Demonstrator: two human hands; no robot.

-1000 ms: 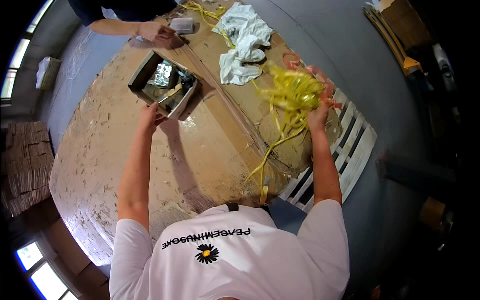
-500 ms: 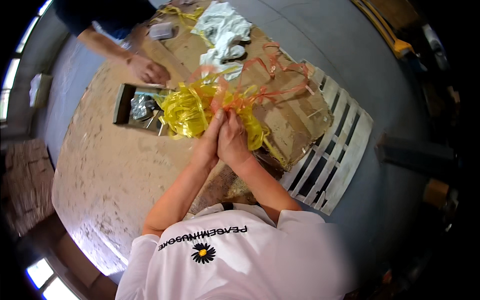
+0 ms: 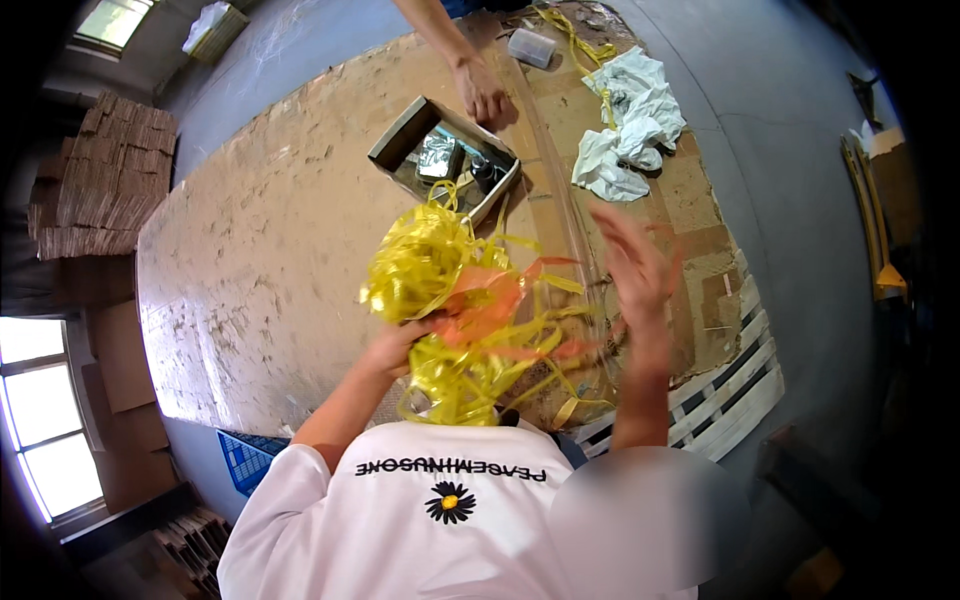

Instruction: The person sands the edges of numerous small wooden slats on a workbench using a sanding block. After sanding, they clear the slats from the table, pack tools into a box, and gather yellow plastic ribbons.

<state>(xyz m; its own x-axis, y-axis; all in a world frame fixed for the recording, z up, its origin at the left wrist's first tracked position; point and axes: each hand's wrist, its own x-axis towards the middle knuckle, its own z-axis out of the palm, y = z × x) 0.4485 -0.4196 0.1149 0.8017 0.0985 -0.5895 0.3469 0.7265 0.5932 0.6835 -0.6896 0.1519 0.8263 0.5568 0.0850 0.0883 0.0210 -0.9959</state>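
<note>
A bundle of crinkled yellow plastic ribbon [image 3: 418,262] hangs in front of me, with more loops trailing below. My left hand [image 3: 402,343] is closed round its middle, at the left side. Orange plastic ribbon [image 3: 482,305] is wrapped about that middle, and loose ends stick out to the right. My right hand [image 3: 637,262] is raised to the right of the bundle, fingers stretched out and slightly blurred. An orange strand shows beside it; whether it touches the hand I cannot tell.
Beyond the bundle stands an open box [image 3: 392,150] with small items inside. Another person's hand [image 3: 482,92] rests beside it. White crumpled cloths [image 3: 630,125] and a clear plastic container [image 3: 531,47] lie on the cardboard-covered table [image 3: 250,240]. A slatted white pallet [image 3: 735,400] is at right.
My hands were together at the orange ribbon; now the right has come away to the right. The bundle is nearer my body in the left hand. The whole view has turned.
</note>
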